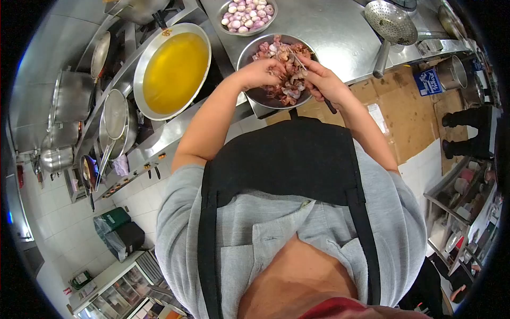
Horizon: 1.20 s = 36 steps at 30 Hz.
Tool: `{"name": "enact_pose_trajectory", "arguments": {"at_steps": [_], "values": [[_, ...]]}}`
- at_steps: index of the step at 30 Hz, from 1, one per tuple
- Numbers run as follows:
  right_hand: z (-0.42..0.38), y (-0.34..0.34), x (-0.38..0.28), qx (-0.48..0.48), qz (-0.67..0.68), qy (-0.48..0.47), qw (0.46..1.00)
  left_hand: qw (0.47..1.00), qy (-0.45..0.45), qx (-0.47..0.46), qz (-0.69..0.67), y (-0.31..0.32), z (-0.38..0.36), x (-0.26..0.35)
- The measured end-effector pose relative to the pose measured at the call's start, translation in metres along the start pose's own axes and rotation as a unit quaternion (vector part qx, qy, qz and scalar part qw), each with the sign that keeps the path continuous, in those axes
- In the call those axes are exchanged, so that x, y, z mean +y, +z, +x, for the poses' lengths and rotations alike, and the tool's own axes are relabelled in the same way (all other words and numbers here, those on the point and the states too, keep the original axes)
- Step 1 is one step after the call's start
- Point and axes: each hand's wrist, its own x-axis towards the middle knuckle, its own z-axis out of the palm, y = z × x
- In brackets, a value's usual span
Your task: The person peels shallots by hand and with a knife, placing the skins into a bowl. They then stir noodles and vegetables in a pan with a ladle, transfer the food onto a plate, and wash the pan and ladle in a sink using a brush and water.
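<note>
A steel bowl (258,101) on the counter holds a heap of reddish-brown, papery-looking pieces (289,95) that look like shallots with loose skins. My left hand (260,74) is over its left side, fingers curled in at the heap; what they pinch is hidden. From the right, my right hand (325,82) is closed around a small knife (331,108), its dark handle sticking out below the palm and its thin blade pointing up-left over the heap. Just behind stands another bowl (222,27) full of peeled purple-white shallots (247,16).
Left of the bowls, a wide pan (139,90) of yellow oil sits on the stove. Strainers (115,114) and pots (77,95) lie farther left. A perforated ladle (390,22) rests on the counter at right. Cardboard (409,122) covers the floor, where another person's dark legs (470,130) show.
</note>
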Motion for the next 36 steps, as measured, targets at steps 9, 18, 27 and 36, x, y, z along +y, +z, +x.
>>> {"name": "enact_pose_trajectory", "arguments": {"at_steps": [9, 18, 27, 36], "values": [[0.017, 0.023, -0.001, 0.070, -0.065, -0.051, 0.994, 0.766, 0.143, -0.044, -0.625, 0.003, -0.031, 0.022], [0.029, 0.034, -0.003, 0.094, -0.104, -0.078, 0.987, 0.784, 0.110, 0.012, -0.610, 0.008, -0.023, 0.013], [0.043, 0.035, -0.003, 0.116, -0.126, -0.107, 0.979, 0.867, 0.049, 0.177, -0.462, 0.019, -0.009, 0.013], [0.045, 0.018, -0.010, 0.105, -0.069, -0.071, 0.990, 0.840, 0.013, 0.207, -0.502, 0.020, -0.018, 0.017]]}}
